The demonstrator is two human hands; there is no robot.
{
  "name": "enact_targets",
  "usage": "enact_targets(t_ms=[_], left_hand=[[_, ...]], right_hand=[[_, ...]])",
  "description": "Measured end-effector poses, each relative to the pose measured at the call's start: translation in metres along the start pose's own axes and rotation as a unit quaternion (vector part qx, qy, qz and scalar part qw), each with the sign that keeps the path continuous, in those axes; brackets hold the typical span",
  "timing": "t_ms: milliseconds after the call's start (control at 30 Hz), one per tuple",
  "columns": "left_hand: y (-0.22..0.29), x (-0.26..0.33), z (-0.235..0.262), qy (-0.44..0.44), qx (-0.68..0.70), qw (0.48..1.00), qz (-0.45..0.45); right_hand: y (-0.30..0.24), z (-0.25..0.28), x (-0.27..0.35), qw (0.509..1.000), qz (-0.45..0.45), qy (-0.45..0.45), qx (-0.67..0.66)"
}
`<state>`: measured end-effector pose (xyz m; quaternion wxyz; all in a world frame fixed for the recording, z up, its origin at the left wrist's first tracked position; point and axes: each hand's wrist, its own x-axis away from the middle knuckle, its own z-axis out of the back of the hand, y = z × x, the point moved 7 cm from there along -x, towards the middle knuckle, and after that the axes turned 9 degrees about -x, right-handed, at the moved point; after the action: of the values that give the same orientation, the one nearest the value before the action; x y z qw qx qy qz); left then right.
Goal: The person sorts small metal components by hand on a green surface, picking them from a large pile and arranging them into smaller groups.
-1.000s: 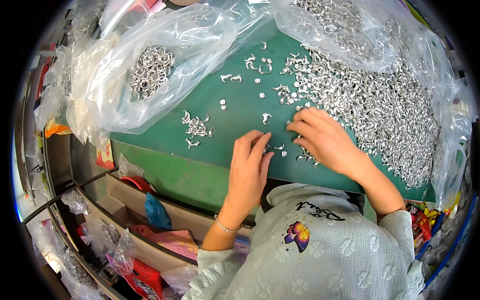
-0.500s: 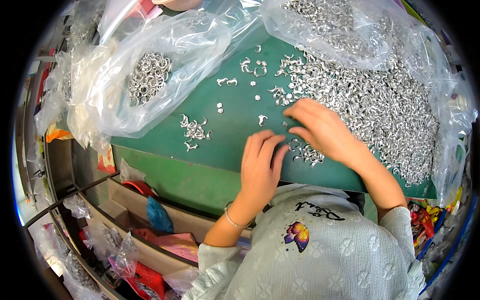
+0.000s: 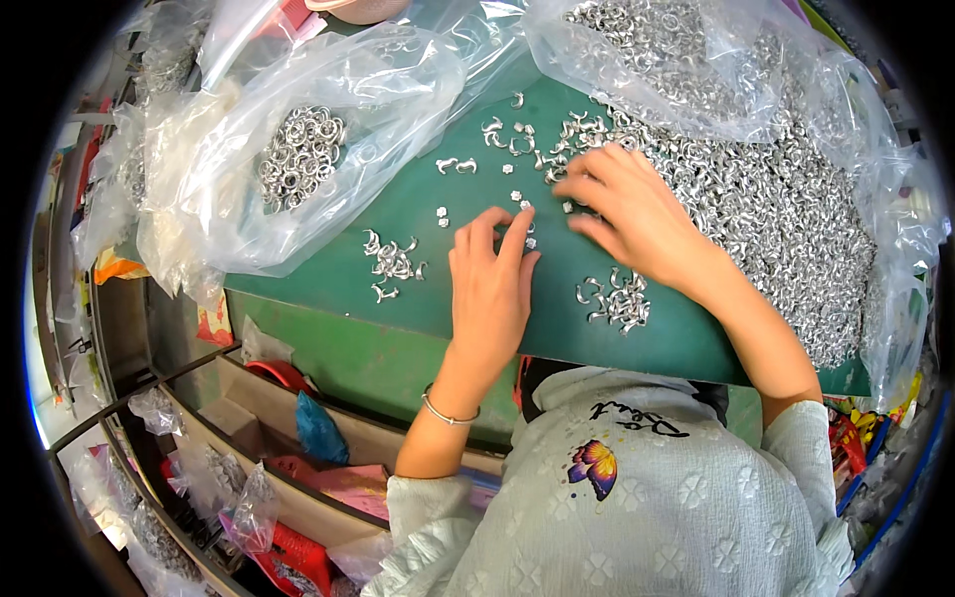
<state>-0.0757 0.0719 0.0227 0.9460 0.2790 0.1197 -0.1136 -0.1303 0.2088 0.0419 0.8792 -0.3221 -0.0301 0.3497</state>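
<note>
My left hand (image 3: 489,289) is over the green table, fingers apart, its index fingertip at small silvery flower-shaped pieces (image 3: 530,242). To its right, my right hand (image 3: 637,214) is spread at the edge of a large pile of curved silver metal pieces (image 3: 786,229). A tiny silver piece (image 3: 568,207) shows on the table between its thumb and fingers. Below the right hand lies a small heap of curved pieces (image 3: 619,301). Another small heap (image 3: 392,261) sits left of my left hand. Whatever lies under the right fingers is hidden.
An open clear plastic bag (image 3: 398,119) with silver rings (image 3: 301,149) stands at the far left. Another clear bag (image 3: 557,45) lies over the pile at the far right. Loose pieces dot the green table (image 3: 398,308). An open drawer (image 3: 259,398) is at the lower left.
My left hand has moved up and left, away from the small heap near the table's front edge. My right hand has shifted slightly up and left toward the pile's edge.
</note>
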Motion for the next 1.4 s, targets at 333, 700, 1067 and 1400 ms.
enact_targets(t_ms=[333, 700, 1067, 1400], left_hand=[[0.0, -0.038, 0.004, -0.009, -0.044, 0.994, -0.099], [-0.038, -0.024, 0.014, 0.051, -0.114, 0.992, -0.023], [-0.038, -0.022, 0.018, 0.054, -0.174, 0.983, -0.012], [-0.035, -0.034, 0.008, 0.023, -0.217, 0.975, -0.045]], right_hand=[[0.054, 0.023, -0.018, 0.958, -0.037, 0.173, 0.226], [-0.011, -0.025, 0.0, 0.99, -0.014, -0.124, -0.066], [-0.003, -0.031, -0.015, 0.995, 0.047, -0.09, 0.026], [0.021, -0.013, -0.027, 0.996, 0.038, 0.007, 0.083]])
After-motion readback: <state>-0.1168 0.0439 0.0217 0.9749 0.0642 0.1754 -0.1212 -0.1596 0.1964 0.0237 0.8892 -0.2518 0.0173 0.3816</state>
